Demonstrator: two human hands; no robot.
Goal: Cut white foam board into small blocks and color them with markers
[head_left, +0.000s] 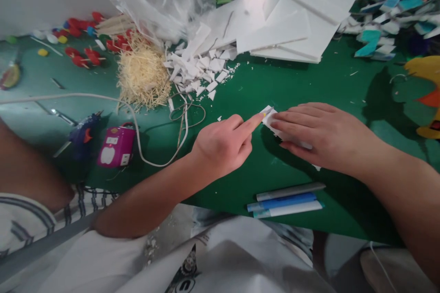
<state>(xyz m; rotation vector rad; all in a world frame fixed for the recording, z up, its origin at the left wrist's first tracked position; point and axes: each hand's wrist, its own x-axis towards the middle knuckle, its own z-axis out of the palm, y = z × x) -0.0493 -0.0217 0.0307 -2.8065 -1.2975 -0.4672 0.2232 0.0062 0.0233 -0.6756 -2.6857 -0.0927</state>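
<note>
My left hand (225,144) is closed around a craft knife, its index finger stretched along the top. Only the knife's short blade (269,111) and a yellow bit show past the fingertip; the handle is hidden in my fist. The blade lies against the end of a small white foam board piece (267,120). My right hand (311,126) lies over the rest of that piece with straight fingers, pressing it down to the green table. Its near edge peeks out below my palm.
Three marker pens (287,199) lie near the front edge. White foam scraps (199,71) and stacked foam boards (282,32) are behind. On the left are pale shreds (144,73), a magenta power adapter (117,146), a white cable (137,135), a glue gun (84,130) and another person's arm (30,165).
</note>
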